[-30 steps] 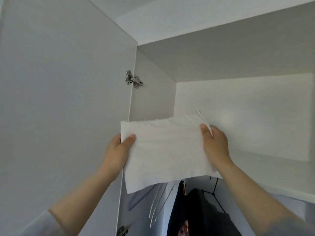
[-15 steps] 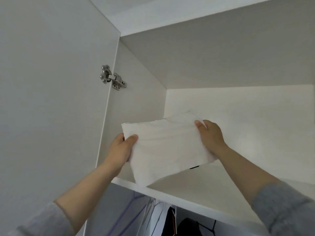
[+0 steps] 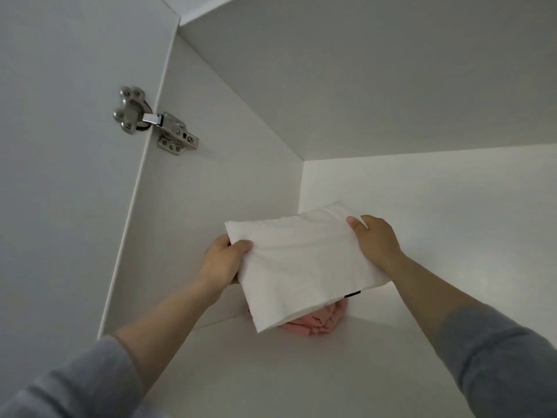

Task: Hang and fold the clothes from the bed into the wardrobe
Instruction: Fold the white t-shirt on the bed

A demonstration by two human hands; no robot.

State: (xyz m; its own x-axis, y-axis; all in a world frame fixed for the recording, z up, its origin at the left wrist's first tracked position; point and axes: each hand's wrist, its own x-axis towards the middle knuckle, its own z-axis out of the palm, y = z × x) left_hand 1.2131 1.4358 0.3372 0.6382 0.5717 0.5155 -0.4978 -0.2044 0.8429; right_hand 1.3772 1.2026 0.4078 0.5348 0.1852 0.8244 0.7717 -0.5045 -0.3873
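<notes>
1. Holding a folded white garment (image 3: 301, 263) between two bare hands, the person has it inside the top compartment of the wardrobe (image 3: 229, 164), above the white shelf (image 3: 301, 375).
2. The left grip (image 3: 221, 262) is clamped on the garment's left edge. Its thumb lies on top near the corner and its fingers are curled underneath.
3. The right grip (image 3: 376, 241) is clamped on the right edge. Its thumb is pressed on the top face near the far corner and its fingers wrap round the side.
4. The white garment sits tilted, with its far edge higher and its near corner dipping towards the shelf.
5. A pink folded garment (image 3: 313, 324) lies on the shelf near the left wall and is mostly covered by the white one. Whether the two touch cannot be told.
6. A small black tag (image 3: 352, 294) shows at the white garment's lower right edge.
7. The wardrobe door (image 3: 66, 191) stands open on the left and is joined to the side wall by a metal hinge (image 3: 153, 120).
8. Grey sleeves (image 3: 506, 366) cover both forearms up to short of the wrists.
</notes>
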